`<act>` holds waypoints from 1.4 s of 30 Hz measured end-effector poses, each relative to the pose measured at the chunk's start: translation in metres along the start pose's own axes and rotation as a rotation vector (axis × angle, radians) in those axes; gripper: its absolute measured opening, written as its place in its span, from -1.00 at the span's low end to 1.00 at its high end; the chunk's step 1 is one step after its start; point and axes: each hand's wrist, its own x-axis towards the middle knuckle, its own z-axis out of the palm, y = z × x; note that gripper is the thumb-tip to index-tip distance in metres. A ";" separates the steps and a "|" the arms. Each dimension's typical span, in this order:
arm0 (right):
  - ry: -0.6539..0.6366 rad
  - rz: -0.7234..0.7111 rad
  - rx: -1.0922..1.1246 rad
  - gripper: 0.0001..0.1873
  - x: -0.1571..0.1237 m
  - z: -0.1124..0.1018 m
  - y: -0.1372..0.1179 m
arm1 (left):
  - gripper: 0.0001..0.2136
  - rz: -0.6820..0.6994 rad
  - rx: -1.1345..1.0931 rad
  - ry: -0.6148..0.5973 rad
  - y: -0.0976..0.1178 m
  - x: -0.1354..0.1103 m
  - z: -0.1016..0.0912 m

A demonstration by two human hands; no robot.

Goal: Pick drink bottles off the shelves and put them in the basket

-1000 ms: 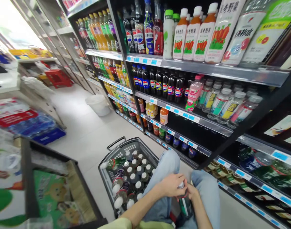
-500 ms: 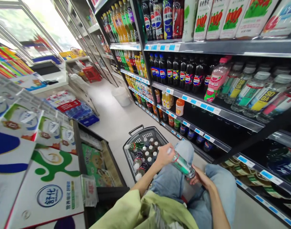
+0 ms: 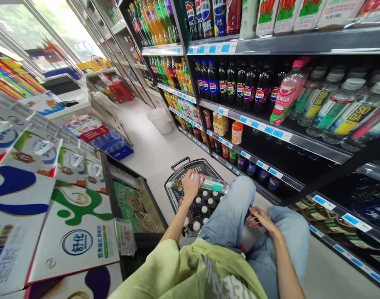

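Observation:
My left hand is closed round the capped end of a clear bottle with a green and white label. The bottle lies nearly level above the dark shopping basket, its base pointing right toward my knee. Several dark bottles with white caps stand in the basket, and a green bottle lies across them on the left. Between my knees, my right hand hangs with its fingers apart and nothing in them.
Drink shelves run along the right, with cola bottles, soda water bottles and a tilted pink bottle. Stacked milk cartons stand at the left. A white bucket and wrapped water packs are on the floor ahead.
My left hand has carried the bottle left and forward, from over my lap to above the basket. My right hand has let go of the bottle's base and stays between my knees.

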 end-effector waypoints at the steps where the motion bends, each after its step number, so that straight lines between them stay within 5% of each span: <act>1: -0.007 0.003 -0.010 -0.52 0.000 0.000 -0.001 | -0.79 0.055 0.107 -0.047 -0.005 0.001 0.001; 4: -0.015 0.001 -0.055 -0.50 -0.001 0.001 -0.004 | -0.81 0.243 0.490 -0.375 -0.024 -0.001 0.009; 7: -0.003 -0.005 -0.088 -0.46 -0.002 0.002 -0.004 | -0.79 0.253 0.698 -0.592 -0.050 -0.009 0.016; 15: -0.007 0.004 -0.137 -0.38 -0.003 0.001 -0.003 | -0.77 0.096 0.796 -0.653 -0.104 -0.041 -0.004; 29: -0.016 0.075 -0.212 -0.39 -0.002 -0.001 0.001 | -0.73 0.149 0.693 -0.757 -0.090 -0.066 0.023; 42: -0.011 0.098 -0.198 -0.44 -0.001 -0.002 0.004 | -0.78 0.079 0.625 -0.715 -0.102 -0.083 0.031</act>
